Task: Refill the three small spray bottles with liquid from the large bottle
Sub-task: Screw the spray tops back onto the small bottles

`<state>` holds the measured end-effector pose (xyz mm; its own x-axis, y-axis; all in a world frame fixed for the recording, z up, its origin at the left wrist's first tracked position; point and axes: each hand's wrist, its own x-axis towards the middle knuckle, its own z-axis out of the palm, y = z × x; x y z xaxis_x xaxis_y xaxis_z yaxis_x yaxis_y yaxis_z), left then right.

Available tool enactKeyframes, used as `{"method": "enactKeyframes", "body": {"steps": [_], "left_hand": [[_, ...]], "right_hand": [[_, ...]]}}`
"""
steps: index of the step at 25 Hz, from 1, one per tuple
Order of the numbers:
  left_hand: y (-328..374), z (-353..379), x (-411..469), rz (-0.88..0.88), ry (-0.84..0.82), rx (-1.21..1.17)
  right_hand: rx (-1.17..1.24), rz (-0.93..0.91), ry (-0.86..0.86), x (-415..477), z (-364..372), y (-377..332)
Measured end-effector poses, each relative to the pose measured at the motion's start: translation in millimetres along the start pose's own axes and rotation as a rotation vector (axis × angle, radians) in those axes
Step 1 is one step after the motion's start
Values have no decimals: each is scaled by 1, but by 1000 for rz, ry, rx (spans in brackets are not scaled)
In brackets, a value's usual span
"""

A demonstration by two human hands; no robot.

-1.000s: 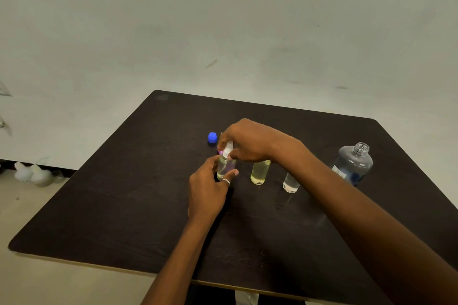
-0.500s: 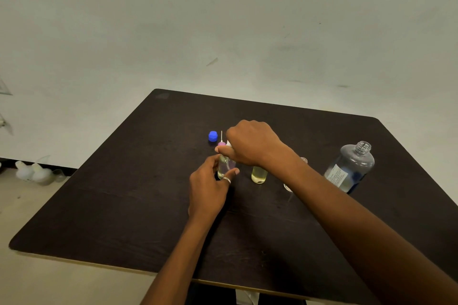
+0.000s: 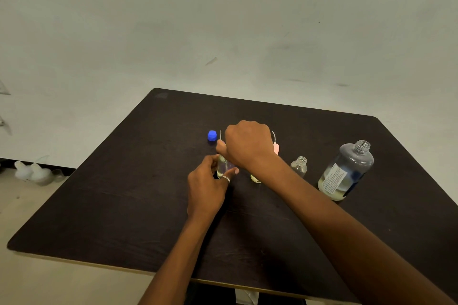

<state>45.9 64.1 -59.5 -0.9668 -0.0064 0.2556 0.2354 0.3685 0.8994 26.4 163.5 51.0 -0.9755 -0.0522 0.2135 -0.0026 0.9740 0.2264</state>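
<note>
Two forearms in shot, both bare right down to the lower edge of view. On the left hand (image 3: 208, 188) there's one piece of jewellery: a slim silver ring (image 3: 226, 179), a plain band catching a little light, though which finger is hard to call. The right hand (image 3: 249, 146), just beyond the ring, is bare too.

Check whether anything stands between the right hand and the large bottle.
Yes. The right hand grips the top of the spray bottle held by the left hand. Between it and the large bottle are a pink spray head, an uncapped small bottle and, under the wrist, a bottle of yellowish liquid.
</note>
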Motion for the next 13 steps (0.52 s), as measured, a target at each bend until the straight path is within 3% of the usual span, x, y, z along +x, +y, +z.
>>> {"method": "enactKeyframes", "body": {"steps": [13], "left_hand": [[1,0,-1,12,59,37]], "right_hand": [[98,209,-82,-4,-7,-15]]}}
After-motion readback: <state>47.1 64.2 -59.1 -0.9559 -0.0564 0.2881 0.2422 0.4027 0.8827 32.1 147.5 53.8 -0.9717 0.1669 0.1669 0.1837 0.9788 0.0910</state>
